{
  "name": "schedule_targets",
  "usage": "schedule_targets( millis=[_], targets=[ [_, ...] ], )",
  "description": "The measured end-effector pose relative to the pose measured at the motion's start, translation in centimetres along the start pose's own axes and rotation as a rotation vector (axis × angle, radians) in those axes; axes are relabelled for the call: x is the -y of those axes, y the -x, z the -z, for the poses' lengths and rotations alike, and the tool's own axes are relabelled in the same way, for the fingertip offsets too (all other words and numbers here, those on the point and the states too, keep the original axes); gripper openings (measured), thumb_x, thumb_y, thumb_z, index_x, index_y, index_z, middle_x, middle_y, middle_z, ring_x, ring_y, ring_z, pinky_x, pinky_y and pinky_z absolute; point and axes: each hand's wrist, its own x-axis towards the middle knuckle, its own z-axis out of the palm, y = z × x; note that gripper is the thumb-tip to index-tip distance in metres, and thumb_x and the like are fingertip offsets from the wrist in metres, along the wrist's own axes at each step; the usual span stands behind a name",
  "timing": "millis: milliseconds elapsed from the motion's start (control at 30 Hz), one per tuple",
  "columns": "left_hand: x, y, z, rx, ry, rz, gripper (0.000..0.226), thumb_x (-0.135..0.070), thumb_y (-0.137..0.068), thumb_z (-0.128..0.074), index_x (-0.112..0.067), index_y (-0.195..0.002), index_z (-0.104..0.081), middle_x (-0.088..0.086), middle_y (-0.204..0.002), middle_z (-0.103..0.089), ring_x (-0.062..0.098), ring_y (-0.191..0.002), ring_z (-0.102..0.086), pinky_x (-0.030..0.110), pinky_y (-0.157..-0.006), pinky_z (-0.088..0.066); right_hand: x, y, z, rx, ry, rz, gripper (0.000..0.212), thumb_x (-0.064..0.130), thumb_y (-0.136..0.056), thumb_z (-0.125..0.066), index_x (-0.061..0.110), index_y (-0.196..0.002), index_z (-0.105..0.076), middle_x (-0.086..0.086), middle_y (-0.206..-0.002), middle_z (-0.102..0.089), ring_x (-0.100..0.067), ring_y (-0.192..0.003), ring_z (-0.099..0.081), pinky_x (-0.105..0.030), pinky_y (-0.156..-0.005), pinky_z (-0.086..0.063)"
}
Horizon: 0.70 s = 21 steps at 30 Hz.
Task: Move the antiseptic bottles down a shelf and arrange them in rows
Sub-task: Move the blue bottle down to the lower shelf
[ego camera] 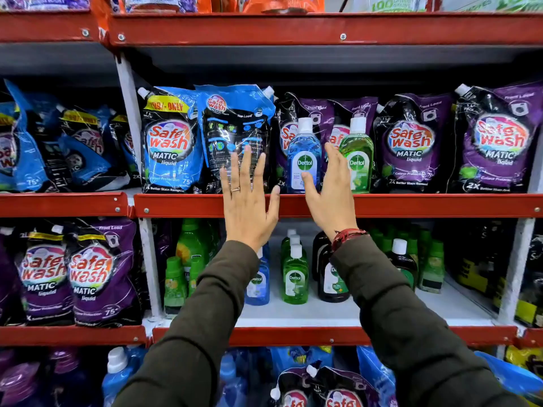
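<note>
Antiseptic bottles [304,155] — at shelf edge [411,204]

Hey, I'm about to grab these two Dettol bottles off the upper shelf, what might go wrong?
The blue bottle and green bottle stand at the shelf edge; a nudge from your open right hand may tip one off. The purple pouches lean close behind and might slump forward. On the shelf below, bottles already stand close together, so placing more could knock them.

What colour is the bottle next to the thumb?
Blue bottle with a white cap, by the right hand, head view.
</note>
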Motion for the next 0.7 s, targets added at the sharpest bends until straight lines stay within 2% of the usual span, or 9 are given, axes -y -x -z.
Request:
schedule_targets(
  millis=[67, 133, 200, 233, 333, 367, 433, 533, 700],
  targets=[
    [0.8, 0.4, -0.5, 0.068, -0.05, 0.044, 0.068, -0.047, -0.105, -0.031, -0.016, -0.162, -0.013, 0.011, -0.172, -0.004, 0.031, -0.159, 0.001, 0.054, -0.129, -0.001, -0.1, -1.1, -0.6, 0.122, -0.057, -0.124, 0.071, 0.035, -0.099, -0.049, 0.01, -0.157, -0.014, -0.009, -0.163, -0.023, -0.022, -0.152, -0.021, -0.026, -0.117, -0.018],
    [1.8, 1.1, -1.5, 0.112, -0.097, 0.031, 0.069, -0.049, -0.105, -0.03, -0.015, -0.162, -0.01, 0.012, -0.172, -0.001, 0.032, -0.159, 0.002, 0.055, -0.128, -0.003, -0.3, -2.5, -1.1, 0.231, -0.065, -0.24, 0.075, 0.035, -0.1, -0.047, 0.006, -0.158, -0.008, -0.014, -0.164, -0.021, -0.027, -0.152, -0.022, -0.034, -0.121, -0.021],
    [2.4, 1.3, -2.2, 0.113, -0.099, -0.004, 0.07, -0.049, -0.104, -0.029, -0.015, -0.162, -0.008, 0.013, -0.172, 0.0, 0.032, -0.159, 0.003, 0.053, -0.129, -0.002, -0.5, -3.7, -1.4, 0.306, -0.082, -0.355, 0.073, 0.036, -0.101, -0.043, 0.006, -0.158, -0.007, -0.017, -0.162, -0.03, -0.031, -0.147, -0.034, -0.04, -0.119, -0.029],
    [2.7, 1.3, -2.3, 0.107, -0.099, -0.012, 0.07, -0.049, -0.104, -0.029, -0.016, -0.162, -0.008, 0.012, -0.172, 0.0, 0.031, -0.159, 0.003, 0.052, -0.129, -0.001, -0.8, -4.3, -1.5, 0.322, -0.101, -0.393, 0.07, 0.034, -0.101, -0.042, 0.006, -0.157, -0.011, -0.018, -0.158, -0.037, -0.032, -0.141, -0.042, -0.038, -0.114, -0.035],
    [3.0, 1.2, -2.9, 0.075, -0.1, -0.012, 0.071, -0.049, -0.104, -0.029, -0.016, -0.162, -0.007, 0.012, -0.172, -0.001, 0.031, -0.159, 0.002, 0.051, -0.129, 0.001, -1.2, -5.6, -1.3, 0.315, -0.169, -0.43, 0.049, 0.024, -0.1, -0.048, 0.005, -0.144, -0.038, -0.015, -0.14, -0.056, -0.028, -0.117, -0.059, -0.029, -0.091, -0.039],
    [2.9, 1.3, -3.0, 0.07, -0.101, -0.009, 0.071, -0.049, -0.104, -0.029, -0.016, -0.162, -0.008, 0.012, -0.172, -0.002, 0.031, -0.159, 0.002, 0.051, -0.129, 0.001, -1.4, -5.8, -1.3, 0.297, -0.202, -0.432, 0.046, 0.022, -0.098, -0.053, 0.006, -0.14, -0.044, -0.012, -0.135, -0.058, -0.027, -0.116, -0.059, -0.03, -0.09, -0.041],
    [2.9, 1.3, -3.1, 0.059, -0.095, -0.012, 0.07, -0.049, -0.104, -0.03, -0.017, -0.162, -0.008, 0.011, -0.172, -0.002, 0.03, -0.159, 0.001, 0.051, -0.129, 0.001, -1.5, -5.7, -1.1, 0.276, -0.276, -0.449, 0.049, 0.023, -0.095, -0.061, 0.008, -0.14, -0.046, -0.008, -0.128, -0.058, -0.026, -0.119, -0.058, -0.038, -0.098, -0.048],
    [3.1, 1.3, -3.2, 0.063, -0.088, -0.01, 0.068, -0.048, -0.105, -0.029, -0.019, -0.163, -0.008, 0.011, -0.172, -0.002, 0.029, -0.159, 0.002, 0.051, -0.129, 0.0, -1.3, -5.7, -0.7, 0.263, -0.392, -0.459, 0.051, 0.021, -0.094, -0.064, 0.008, -0.14, -0.046, -0.015, -0.133, -0.06, -0.031, -0.122, -0.06, -0.051, -0.102, -0.051],
    [3.0, 1.3, -3.0, 0.083, -0.08, -0.013, 0.066, -0.047, -0.105, -0.029, -0.02, -0.163, -0.01, 0.011, -0.172, -0.003, 0.029, -0.159, 0.002, 0.053, -0.129, -0.004, 0.2, -5.8, 0.6, 0.191, -0.498, -0.403, 0.047, 0.021, -0.097, -0.058, 0.011, -0.141, -0.047, -0.015, -0.134, -0.061, -0.03, -0.124, -0.06, -0.053, -0.102, -0.052]
  ],
)
